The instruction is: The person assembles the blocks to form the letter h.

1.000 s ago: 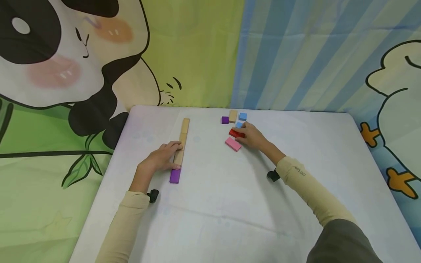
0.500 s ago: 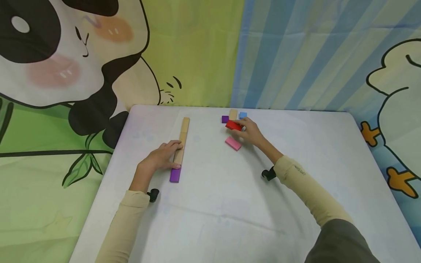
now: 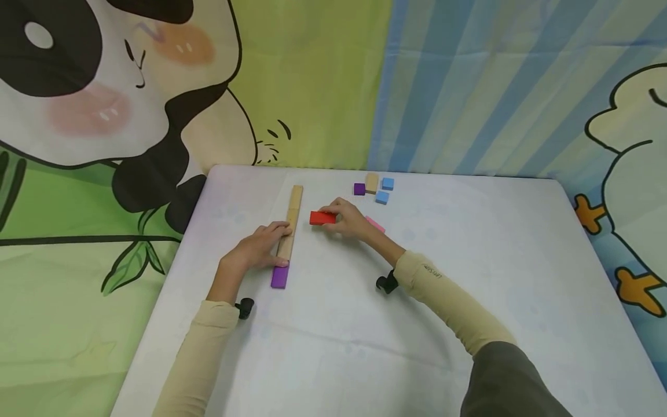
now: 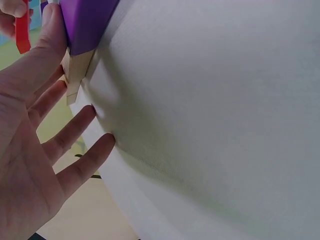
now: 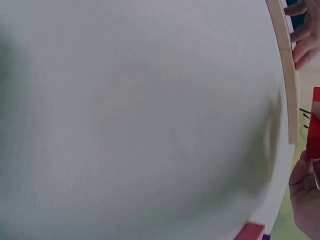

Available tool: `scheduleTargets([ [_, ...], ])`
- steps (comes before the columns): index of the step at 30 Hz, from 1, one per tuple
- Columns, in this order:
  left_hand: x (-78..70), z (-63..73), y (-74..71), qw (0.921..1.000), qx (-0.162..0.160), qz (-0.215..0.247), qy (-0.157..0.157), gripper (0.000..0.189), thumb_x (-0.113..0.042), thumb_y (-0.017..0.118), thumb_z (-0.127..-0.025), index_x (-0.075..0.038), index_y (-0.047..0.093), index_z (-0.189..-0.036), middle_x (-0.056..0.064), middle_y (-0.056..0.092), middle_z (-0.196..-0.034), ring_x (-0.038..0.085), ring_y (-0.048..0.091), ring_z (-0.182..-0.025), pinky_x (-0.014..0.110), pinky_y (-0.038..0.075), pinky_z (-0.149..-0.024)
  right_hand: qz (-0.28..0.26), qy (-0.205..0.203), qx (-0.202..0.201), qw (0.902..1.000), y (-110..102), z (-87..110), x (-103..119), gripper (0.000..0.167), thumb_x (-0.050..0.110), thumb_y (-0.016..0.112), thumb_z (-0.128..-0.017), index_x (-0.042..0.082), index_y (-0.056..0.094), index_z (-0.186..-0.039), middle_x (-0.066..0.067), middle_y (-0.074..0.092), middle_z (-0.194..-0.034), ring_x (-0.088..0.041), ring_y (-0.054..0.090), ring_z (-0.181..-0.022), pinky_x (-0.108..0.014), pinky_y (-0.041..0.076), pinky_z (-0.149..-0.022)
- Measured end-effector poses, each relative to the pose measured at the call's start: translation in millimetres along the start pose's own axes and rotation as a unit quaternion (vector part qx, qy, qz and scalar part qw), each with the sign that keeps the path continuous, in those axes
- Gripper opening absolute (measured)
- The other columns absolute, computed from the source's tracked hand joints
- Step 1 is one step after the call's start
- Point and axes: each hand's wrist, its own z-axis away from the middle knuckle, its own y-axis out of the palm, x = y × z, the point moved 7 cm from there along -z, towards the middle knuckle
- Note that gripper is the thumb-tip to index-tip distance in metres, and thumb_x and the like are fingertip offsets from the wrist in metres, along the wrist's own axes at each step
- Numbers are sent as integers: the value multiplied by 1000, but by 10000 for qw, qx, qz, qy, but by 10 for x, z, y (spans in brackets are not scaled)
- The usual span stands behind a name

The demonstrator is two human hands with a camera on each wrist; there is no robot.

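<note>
A straight row of wooden blocks (image 3: pixel 294 200) with a purple block (image 3: pixel 279 277) at its near end lies left of the table's middle. My left hand (image 3: pixel 252 249) rests along it, thumb near the purple-to-wood joint and fingers spread fairly straight against the side. The left wrist view shows that purple block (image 4: pixel 90 25) up close. Between thumb and fingers my right hand (image 3: pixel 350 221) pinches a red block (image 3: pixel 319 218), held just right of the row. In the right wrist view the red block (image 5: pixel 313 132) appears at the right edge.
Partly behind the right hand lies a pink block (image 3: pixel 376 224). Farther back are a small purple block (image 3: pixel 359 189), a short wooden block (image 3: pixel 372 183) and two blue blocks (image 3: pixel 382 197). A printed curtain (image 3: pixel 312 87) hangs behind the table (image 3: pixel 333 359).
My right hand has lifted the red block from beside the pink block and carried it left towards the row. The left hand has stayed in place.
</note>
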Motion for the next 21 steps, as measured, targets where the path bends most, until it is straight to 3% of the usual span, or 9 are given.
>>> scheduleTargets([
  [10, 10, -10, -6, 10000, -21, 7, 38, 82, -38, 77, -80, -15, 37, -148, 4, 25, -160, 33, 33, -140, 57, 40, -106, 505, -25, 462, 9977, 333, -174, 95, 44, 16, 71, -85, 8, 64, -127, -15, 59, -112, -20, 52, -98, -24, 40, -79],
  [21, 6, -4, 3, 10000, 43, 20, -39, 84, -38, 78, -80, -15, 36, -148, 4, 24, -160, 33, 33, -140, 56, 41, -106, 620, 253, 581, 9961, 440, -211, 78, 44, 21, 71, -87, 11, 63, -129, -12, 57, -115, -21, 50, -102, -26, 40, -81],
])
